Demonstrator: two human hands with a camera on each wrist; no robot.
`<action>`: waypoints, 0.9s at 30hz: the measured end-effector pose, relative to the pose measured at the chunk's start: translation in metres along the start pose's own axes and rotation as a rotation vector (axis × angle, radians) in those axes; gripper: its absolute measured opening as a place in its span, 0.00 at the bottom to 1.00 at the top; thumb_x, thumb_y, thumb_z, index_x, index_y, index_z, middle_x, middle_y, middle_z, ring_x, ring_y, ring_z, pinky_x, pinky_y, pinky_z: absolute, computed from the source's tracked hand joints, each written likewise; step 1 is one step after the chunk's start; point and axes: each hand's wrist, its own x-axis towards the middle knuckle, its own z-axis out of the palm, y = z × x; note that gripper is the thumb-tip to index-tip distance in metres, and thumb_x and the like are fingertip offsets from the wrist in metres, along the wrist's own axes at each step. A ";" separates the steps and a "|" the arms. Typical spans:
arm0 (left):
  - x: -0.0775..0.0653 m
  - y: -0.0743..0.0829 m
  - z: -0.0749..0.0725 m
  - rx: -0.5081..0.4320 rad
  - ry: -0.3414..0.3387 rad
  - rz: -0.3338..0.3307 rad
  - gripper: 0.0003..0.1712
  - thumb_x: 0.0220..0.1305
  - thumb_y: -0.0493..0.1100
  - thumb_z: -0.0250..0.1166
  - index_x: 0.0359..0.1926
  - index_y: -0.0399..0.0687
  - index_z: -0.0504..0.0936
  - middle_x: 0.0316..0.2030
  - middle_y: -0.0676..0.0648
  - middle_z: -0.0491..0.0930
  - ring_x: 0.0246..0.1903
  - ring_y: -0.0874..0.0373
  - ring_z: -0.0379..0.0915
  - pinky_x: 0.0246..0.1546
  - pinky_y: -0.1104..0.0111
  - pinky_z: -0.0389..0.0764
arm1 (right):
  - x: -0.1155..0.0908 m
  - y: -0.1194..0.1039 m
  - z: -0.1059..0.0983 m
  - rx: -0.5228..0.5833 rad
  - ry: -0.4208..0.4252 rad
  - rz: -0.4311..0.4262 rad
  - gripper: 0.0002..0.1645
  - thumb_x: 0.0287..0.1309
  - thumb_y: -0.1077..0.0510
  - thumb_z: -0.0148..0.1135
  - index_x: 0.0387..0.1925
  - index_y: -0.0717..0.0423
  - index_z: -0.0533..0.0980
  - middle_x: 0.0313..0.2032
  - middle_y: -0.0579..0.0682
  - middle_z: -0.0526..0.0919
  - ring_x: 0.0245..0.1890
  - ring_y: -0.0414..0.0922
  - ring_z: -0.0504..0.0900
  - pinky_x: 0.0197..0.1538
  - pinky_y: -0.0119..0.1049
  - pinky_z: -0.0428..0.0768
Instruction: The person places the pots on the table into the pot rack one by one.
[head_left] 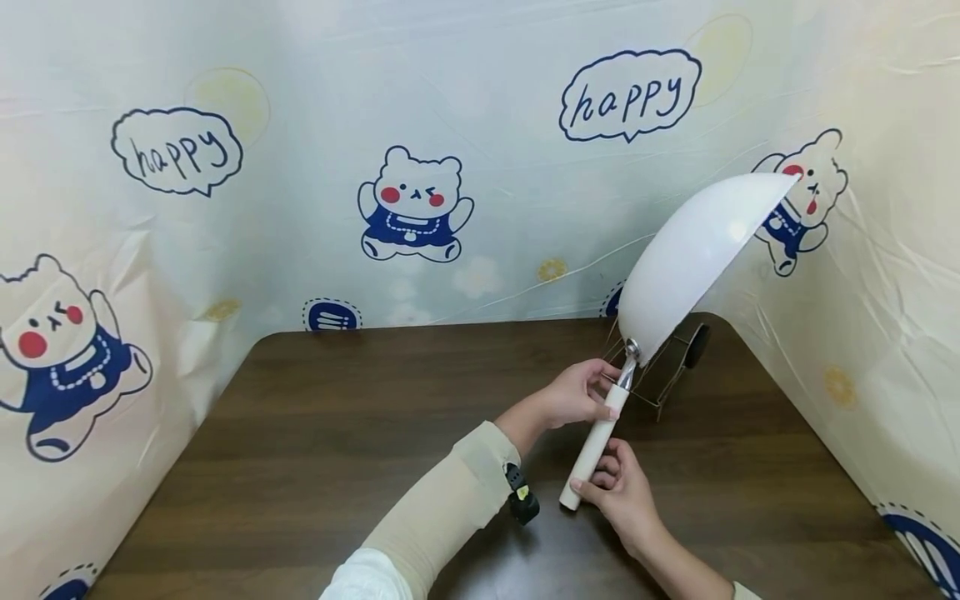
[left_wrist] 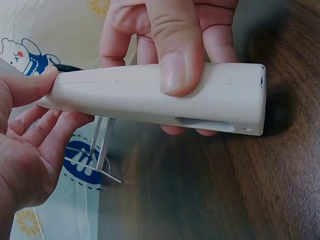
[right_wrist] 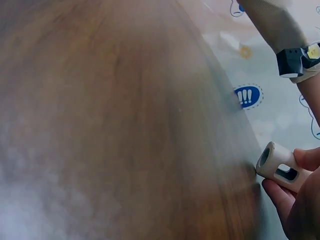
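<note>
A white pan (head_left: 693,258) is held up at a slant over the table, its rounded outer side facing left and up. Its long off-white handle (head_left: 596,446) runs down toward me. With thumb and fingers my left hand (head_left: 573,396) grips the handle's upper part, close to the metal joint. Lower down, near the handle's end, my right hand (head_left: 626,496) pinches it. The left wrist view shows the right thumb (left_wrist: 177,65) lying across the handle. In the right wrist view, a slot shows near the handle's hollow end (right_wrist: 272,162). The pan's inside is hidden.
Behind the pan, a thin wire rack (head_left: 660,404) with a black part (head_left: 696,346) stands on the brown wooden table (head_left: 337,400), partly hidden. A printed cloth (head_left: 480,83) with bears hangs along the back and sides. A small black camera (head_left: 522,500) is strapped to the left wrist.
</note>
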 end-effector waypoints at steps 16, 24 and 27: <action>0.004 -0.015 -0.007 0.123 0.003 -0.042 0.30 0.53 0.25 0.70 0.58 0.37 0.75 0.38 0.46 0.81 0.36 0.59 0.79 0.34 0.67 0.82 | 0.008 0.000 0.008 -0.083 -0.046 0.048 0.36 0.47 0.75 0.70 0.55 0.68 0.60 0.35 0.59 0.80 0.33 0.48 0.82 0.33 0.37 0.83; -0.004 -0.017 -0.012 0.171 0.042 -0.025 0.28 0.53 0.28 0.72 0.56 0.40 0.78 0.42 0.47 0.83 0.39 0.60 0.81 0.37 0.69 0.83 | 0.010 -0.008 -0.011 -0.213 -0.054 0.023 0.36 0.49 0.67 0.73 0.57 0.68 0.65 0.45 0.61 0.80 0.40 0.51 0.83 0.35 0.38 0.83; -0.007 -0.018 -0.017 0.174 0.055 -0.008 0.25 0.54 0.30 0.72 0.54 0.40 0.79 0.44 0.45 0.83 0.39 0.61 0.81 0.39 0.70 0.82 | 0.013 -0.011 -0.021 -0.238 -0.028 0.001 0.36 0.51 0.66 0.72 0.59 0.67 0.64 0.48 0.63 0.78 0.41 0.51 0.82 0.35 0.37 0.83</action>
